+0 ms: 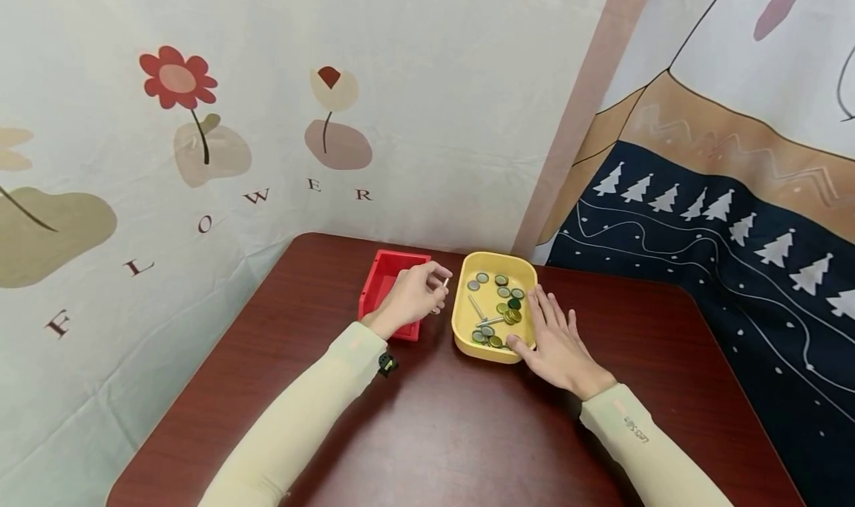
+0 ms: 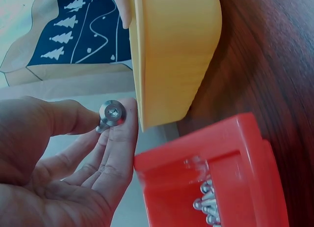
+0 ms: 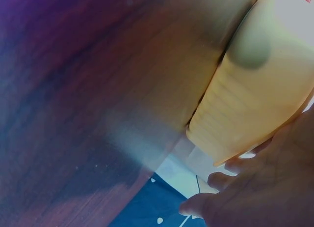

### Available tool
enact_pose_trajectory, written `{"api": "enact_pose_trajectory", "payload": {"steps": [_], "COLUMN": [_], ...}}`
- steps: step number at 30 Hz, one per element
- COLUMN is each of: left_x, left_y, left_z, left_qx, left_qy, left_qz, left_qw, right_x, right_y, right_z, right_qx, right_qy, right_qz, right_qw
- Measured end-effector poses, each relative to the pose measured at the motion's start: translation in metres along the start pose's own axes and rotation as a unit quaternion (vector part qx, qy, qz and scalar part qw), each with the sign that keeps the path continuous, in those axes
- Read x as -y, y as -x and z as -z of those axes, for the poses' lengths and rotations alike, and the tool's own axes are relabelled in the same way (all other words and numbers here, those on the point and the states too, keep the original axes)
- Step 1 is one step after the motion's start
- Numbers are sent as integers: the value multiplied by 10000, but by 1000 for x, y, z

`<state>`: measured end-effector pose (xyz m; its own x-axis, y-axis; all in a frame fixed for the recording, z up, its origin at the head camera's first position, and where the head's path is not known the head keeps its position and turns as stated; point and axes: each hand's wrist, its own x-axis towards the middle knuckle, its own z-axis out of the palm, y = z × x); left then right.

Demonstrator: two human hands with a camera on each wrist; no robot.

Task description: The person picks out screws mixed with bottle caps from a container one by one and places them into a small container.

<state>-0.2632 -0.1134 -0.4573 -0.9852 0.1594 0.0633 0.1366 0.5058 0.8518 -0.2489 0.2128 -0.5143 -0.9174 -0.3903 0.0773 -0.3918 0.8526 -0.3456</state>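
Observation:
My left hand (image 1: 409, 298) is above the right side of a red bin (image 1: 407, 333). In the left wrist view, its thumb and forefinger pinch a silver bolt (image 2: 114, 113) whose socket head faces the camera. Several similar silver bolts (image 2: 209, 205) lie inside that bin. My right hand (image 1: 561, 350) rests on the right rim of a yellow tray (image 1: 490, 354), fingers extended and spread. Inside the tray are several gold, green and silver bottle caps (image 1: 512, 316) and a few loose bolts (image 1: 477, 308).
Both containers stand side by side near the back of a dark red wooden table (image 1: 454, 433). Behind it hangs a pale printed cloth (image 1: 434, 106) with flowers, and a dark blue cloth (image 1: 641, 240) with white trees is at the right.

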Motion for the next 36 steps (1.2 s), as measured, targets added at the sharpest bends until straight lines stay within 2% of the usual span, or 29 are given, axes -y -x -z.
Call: {"api": "enact_pose_trajectory", "payload": {"steps": [5,14,23,30,36], "left_x": [2,7,13,23,31], "left_y": [1,0,-1,-4,-9], "left_z": [6,15,28,37,43], "left_qx": [-105,-391,-450,-485,-574], "left_qy": [22,-165,-221,-562,-974], "left_qz": [68,-8,108,228,201], "left_qw": [9999,9991,9987,9970,9934], "right_x": [1,1,-1,-2,-3], "right_y": [0,0,0,-2,-1], "right_z": [1,1,-1,-1,-2], "right_qx": [-3,1,-23,61,61], "right_qy": [7,36,1,-42,-24], "right_qz": [1,-2,2,-8,-5], "right_qw": [10000,10000,10000,10000,10000]}}
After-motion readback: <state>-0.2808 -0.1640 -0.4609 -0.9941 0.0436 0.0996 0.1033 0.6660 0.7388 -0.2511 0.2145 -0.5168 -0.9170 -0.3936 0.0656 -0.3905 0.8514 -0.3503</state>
